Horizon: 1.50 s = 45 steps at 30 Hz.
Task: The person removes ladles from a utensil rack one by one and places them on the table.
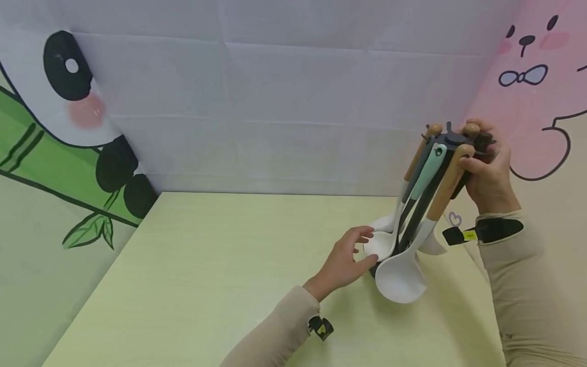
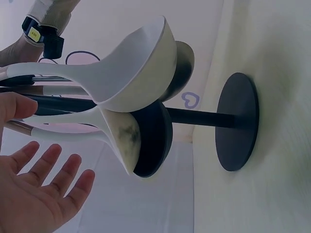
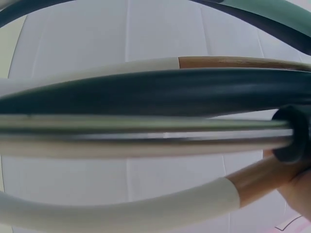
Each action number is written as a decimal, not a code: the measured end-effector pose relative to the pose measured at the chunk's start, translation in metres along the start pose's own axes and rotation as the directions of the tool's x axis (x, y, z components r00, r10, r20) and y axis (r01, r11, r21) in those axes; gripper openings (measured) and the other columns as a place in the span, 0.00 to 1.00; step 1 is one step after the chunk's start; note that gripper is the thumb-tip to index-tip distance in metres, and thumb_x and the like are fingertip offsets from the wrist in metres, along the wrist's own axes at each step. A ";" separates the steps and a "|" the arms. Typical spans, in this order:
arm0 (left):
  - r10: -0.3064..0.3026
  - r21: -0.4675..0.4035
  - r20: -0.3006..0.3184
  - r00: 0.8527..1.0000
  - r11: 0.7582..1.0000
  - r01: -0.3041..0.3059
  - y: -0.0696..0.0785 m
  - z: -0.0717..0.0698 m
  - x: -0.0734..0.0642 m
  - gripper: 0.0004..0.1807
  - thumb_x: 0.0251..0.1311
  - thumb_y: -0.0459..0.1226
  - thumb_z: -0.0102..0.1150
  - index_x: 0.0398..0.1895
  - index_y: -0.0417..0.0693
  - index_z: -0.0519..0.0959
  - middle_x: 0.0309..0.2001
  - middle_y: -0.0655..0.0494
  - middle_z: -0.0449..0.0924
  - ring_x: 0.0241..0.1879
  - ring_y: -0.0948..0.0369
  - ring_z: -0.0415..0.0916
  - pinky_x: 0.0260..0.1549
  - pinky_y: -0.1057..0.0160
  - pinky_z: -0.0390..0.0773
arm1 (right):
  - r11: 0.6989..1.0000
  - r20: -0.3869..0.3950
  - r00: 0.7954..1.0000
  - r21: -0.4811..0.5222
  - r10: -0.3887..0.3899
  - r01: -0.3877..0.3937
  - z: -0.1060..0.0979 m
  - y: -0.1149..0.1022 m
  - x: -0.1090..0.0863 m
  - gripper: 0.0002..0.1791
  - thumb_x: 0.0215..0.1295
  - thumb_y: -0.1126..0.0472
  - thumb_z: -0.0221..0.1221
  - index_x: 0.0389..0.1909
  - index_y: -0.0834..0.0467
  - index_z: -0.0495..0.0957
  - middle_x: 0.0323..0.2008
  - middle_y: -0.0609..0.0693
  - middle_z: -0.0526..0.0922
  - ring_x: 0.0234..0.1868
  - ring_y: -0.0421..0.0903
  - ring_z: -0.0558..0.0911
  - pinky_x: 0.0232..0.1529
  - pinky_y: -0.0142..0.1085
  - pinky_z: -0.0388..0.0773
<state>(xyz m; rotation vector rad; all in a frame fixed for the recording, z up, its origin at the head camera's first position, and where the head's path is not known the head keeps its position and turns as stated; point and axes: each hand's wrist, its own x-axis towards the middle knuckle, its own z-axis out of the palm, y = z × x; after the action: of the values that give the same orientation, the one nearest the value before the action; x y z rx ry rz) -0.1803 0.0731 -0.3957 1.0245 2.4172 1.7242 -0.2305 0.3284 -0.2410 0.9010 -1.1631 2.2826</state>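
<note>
A dark utensil stand (image 2: 238, 121) with a round base holds several hanging kitchen utensils on the table's right side. In the head view, a large white ladle (image 1: 401, 278) with a wooden handle hangs at the front, and a smaller white spoon (image 1: 379, 245) to its left. My right hand (image 1: 490, 173) is at the stand's top, fingers curled round a black-handled utensil with a metal shaft (image 3: 146, 136); its thumb lies by the ladle's wooden handle. My left hand (image 1: 341, 262) is beside the white spoon, fingers spread and holding nothing.
A mint-green handle (image 1: 428, 171) hangs among the other handles. The pale yellow-green table (image 1: 206, 270) extends to the left. A white sheet wall (image 1: 275, 112) rises behind it, with cartoon-printed walls at both sides.
</note>
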 end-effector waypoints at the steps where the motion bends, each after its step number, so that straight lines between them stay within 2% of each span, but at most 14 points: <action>1: 0.007 0.007 -0.005 1.000 1.000 -0.007 0.000 -0.001 0.000 0.27 0.65 0.36 0.59 0.67 0.43 0.67 0.60 0.49 0.74 0.58 0.57 0.73 0.51 0.58 0.76 | 1.000 0.002 1.000 -0.001 -0.003 0.003 0.001 0.001 0.000 0.28 0.40 0.88 0.53 0.48 0.74 0.69 0.37 0.61 0.79 0.43 0.51 0.75 0.48 0.35 0.73; 8: 0.044 0.010 -0.055 0.998 0.999 -0.043 0.004 -0.010 0.001 0.27 0.64 0.34 0.59 0.67 0.43 0.68 0.59 0.50 0.74 0.58 0.55 0.73 0.50 0.60 0.76 | 1.000 0.021 1.000 -0.002 -0.010 0.010 0.010 0.009 -0.004 0.27 0.40 0.85 0.58 0.48 0.73 0.71 0.37 0.61 0.79 0.43 0.51 0.74 0.47 0.35 0.71; 16: 0.051 -0.013 -0.113 0.992 0.999 -0.053 0.011 -0.022 0.002 0.27 0.64 0.33 0.60 0.66 0.42 0.68 0.59 0.50 0.76 0.58 0.59 0.73 0.51 0.62 0.76 | 1.000 0.046 0.999 -0.025 0.006 -0.005 0.024 0.015 -0.012 0.30 0.41 0.82 0.61 0.51 0.73 0.70 0.39 0.60 0.79 0.45 0.51 0.74 0.49 0.35 0.71; 25: 0.054 -0.044 -0.126 0.991 0.997 -0.060 0.019 -0.023 0.007 0.29 0.64 0.32 0.62 0.67 0.41 0.67 0.59 0.48 0.75 0.58 0.57 0.74 0.52 0.58 0.77 | 0.999 0.087 0.996 0.012 0.037 -0.038 0.033 0.025 -0.010 0.34 0.40 0.78 0.66 0.53 0.72 0.67 0.40 0.61 0.79 0.45 0.51 0.75 0.48 0.35 0.75; 30: 0.088 -0.039 -0.157 0.984 0.995 -0.095 0.023 -0.027 0.010 0.28 0.64 0.31 0.61 0.66 0.39 0.67 0.58 0.46 0.76 0.57 0.54 0.74 0.50 0.62 0.77 | 0.998 0.126 0.991 0.028 0.052 -0.056 0.040 0.031 -0.009 0.35 0.41 0.76 0.68 0.54 0.72 0.67 0.40 0.61 0.78 0.45 0.51 0.75 0.48 0.35 0.75; 34: 0.117 -0.070 -0.179 0.977 0.989 -0.132 0.031 -0.032 0.008 0.26 0.64 0.31 0.60 0.65 0.38 0.68 0.57 0.46 0.77 0.55 0.53 0.76 0.50 0.58 0.79 | 0.998 0.154 0.986 0.011 0.062 -0.065 0.049 0.032 -0.013 0.35 0.43 0.75 0.69 0.56 0.71 0.67 0.42 0.61 0.78 0.46 0.51 0.75 0.50 0.36 0.75; 38: 0.130 -0.103 -0.187 0.974 0.983 -0.151 0.038 -0.037 0.006 0.26 0.65 0.32 0.59 0.65 0.39 0.68 0.55 0.46 0.77 0.53 0.54 0.77 0.49 0.54 0.79 | 0.998 0.151 0.986 -0.011 0.066 -0.065 0.056 0.034 -0.018 0.34 0.44 0.74 0.68 0.56 0.70 0.67 0.43 0.61 0.78 0.46 0.51 0.77 0.50 0.36 0.76; 45: 0.159 -0.130 -0.208 0.965 0.974 -0.188 0.047 -0.043 0.001 0.24 0.65 0.35 0.58 0.64 0.39 0.70 0.54 0.44 0.77 0.50 0.56 0.77 0.46 0.61 0.80 | 0.997 0.148 0.986 0.011 0.079 -0.081 0.067 0.036 -0.026 0.35 0.44 0.74 0.68 0.56 0.71 0.67 0.43 0.61 0.79 0.46 0.51 0.77 0.49 0.35 0.77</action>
<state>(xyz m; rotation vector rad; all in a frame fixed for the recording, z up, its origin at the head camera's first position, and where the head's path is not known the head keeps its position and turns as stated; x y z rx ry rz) -0.1725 0.0462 -0.3387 1.1274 2.3205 2.1219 -0.2112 0.2505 -0.2497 1.0637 -1.2654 2.3248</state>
